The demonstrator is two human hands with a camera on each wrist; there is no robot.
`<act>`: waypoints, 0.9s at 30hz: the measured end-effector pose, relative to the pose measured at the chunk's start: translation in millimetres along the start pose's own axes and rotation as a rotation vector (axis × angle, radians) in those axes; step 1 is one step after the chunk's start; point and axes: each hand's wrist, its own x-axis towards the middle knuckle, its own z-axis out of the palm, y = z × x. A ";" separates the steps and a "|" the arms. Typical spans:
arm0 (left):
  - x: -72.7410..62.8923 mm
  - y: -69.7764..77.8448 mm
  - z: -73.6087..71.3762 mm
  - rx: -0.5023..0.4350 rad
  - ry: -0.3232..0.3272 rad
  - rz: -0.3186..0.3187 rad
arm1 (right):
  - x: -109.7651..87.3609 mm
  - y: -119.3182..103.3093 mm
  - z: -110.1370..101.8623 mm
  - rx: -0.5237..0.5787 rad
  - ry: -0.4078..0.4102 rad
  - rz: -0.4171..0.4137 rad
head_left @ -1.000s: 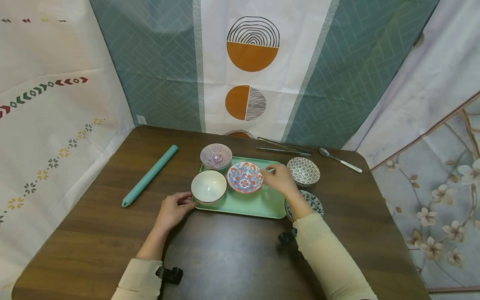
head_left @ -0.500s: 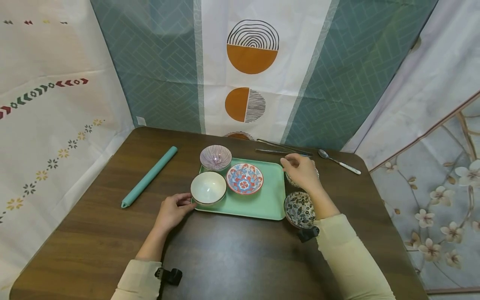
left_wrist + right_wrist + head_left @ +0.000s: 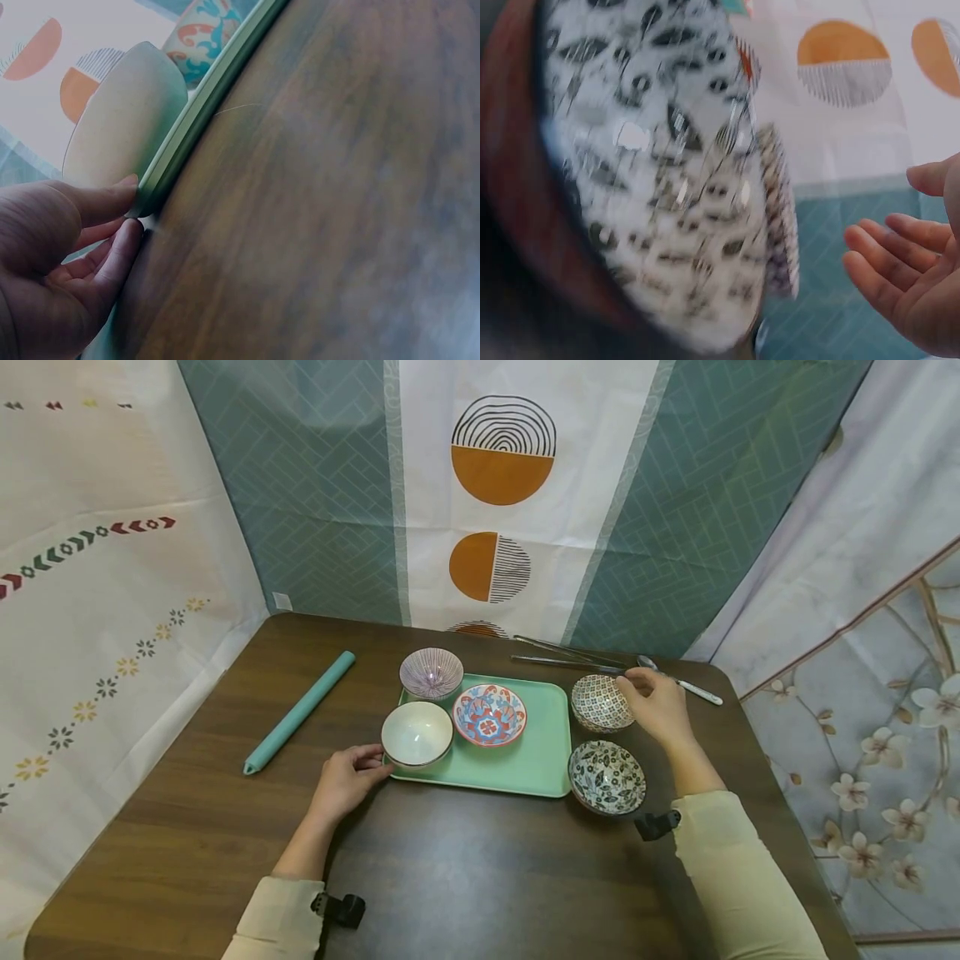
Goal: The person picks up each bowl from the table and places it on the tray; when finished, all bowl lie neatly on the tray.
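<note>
At the near left corner of the mint green tray (image 3: 517, 777), my left hand (image 3: 351, 785) pinches the rim. In the left wrist view its thumb (image 3: 112, 201) lies on top of the corner and the other fingers are below. A cream bowl (image 3: 417, 735) and a red-and-blue patterned bowl (image 3: 490, 717) sit on the tray. A purple striped bowl (image 3: 432, 674) stands at its far left corner. My right hand (image 3: 660, 710), fingers relaxed and holding nothing, hovers just right of a small lattice-patterned bowl (image 3: 602, 702). A black-and-white leaf-patterned bowl (image 3: 606, 778) stands nearer me.
A teal stick-shaped object (image 3: 300, 713) lies on the left of the wooden table (image 3: 450, 877). Dark chopsticks (image 3: 566, 663) lie along the back, and a spoon (image 3: 697, 692) with a white handle lies at the back right. Patterned cloths hang behind and beside the table.
My right hand has left the side of the red-and-blue bowl and moved right, past the lattice-patterned bowl. The left hand stays at the tray corner. The bowls stand where they were.
</note>
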 end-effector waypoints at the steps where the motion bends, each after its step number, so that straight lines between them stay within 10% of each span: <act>1: 0.1 -0.1 0.0 0.000 -0.001 -0.001 | -0.3 4.1 -0.8 0.000 0.011 0.000; 27: 0.9 1.5 -0.3 -0.004 -0.003 -0.005 | 5.4 61.8 19.3 -0.011 -0.122 0.190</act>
